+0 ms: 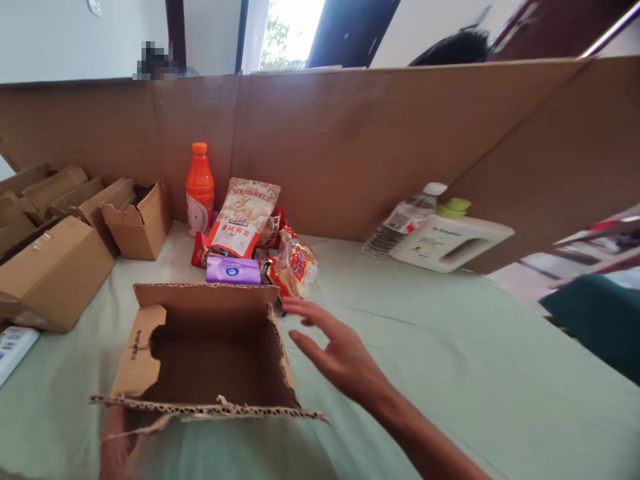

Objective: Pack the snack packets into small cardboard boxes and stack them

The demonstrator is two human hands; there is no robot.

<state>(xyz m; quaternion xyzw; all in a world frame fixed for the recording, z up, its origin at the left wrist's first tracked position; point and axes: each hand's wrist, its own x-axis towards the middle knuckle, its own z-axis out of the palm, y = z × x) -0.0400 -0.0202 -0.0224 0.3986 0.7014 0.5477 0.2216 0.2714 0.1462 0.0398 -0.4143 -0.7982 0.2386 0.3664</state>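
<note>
An open cardboard box [150,353] stands in front of me on the pale green table [450,373], its inside bare. My right hand [335,350] hovers just right of the box with fingers spread and nothing in it, its fingertips close to a red snack packet [295,265]. My left hand [116,448] is blurred at the box's near left corner, and its fingers are mostly hidden behind the near flap. Behind the box lie a purple tissue pack [233,270], a SQUIRRELS nut bag [243,217] and an orange drink bottle [200,190].
Several folded and open cardboard boxes [55,267] sit at the left. A clear water bottle [405,220] and a white detergent jug [450,240] lie at the back right. A tall cardboard wall [350,147] runs behind the table.
</note>
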